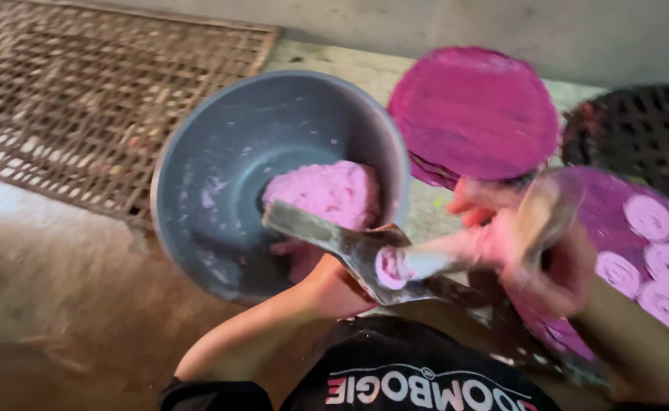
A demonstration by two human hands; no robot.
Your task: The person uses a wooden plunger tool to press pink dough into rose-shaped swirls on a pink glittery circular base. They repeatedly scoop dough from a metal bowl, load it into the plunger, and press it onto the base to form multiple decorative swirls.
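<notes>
Black shirt fabric [426, 380] fills the bottom edge, closest to the viewer, with both bare forearms reaching out above it. At far left a woven bamboo rack [83, 91] lies on the floor. Next comes a grey bowl [220, 190], tilted toward the person, with a lump of pink dough [330, 194] sitting against its right inner wall; judging by the smears, most of the batch is already used. The left hand [338, 285] is closed around the handle of a flat metal scraper [327, 232] whose blade reaches into the bowl. Across it rests a pale rod tipped with a rolled pink piece [391, 266], gripped by the blurred right hand [536, 259]; its fingers look curled, though motion blur hides detail. Behind, a stack of magenta round discs [475, 110] stands near the wall. At far right, another magenta disc [616, 205] carries four finished pink spirals [658, 255], with room left for more.
</notes>
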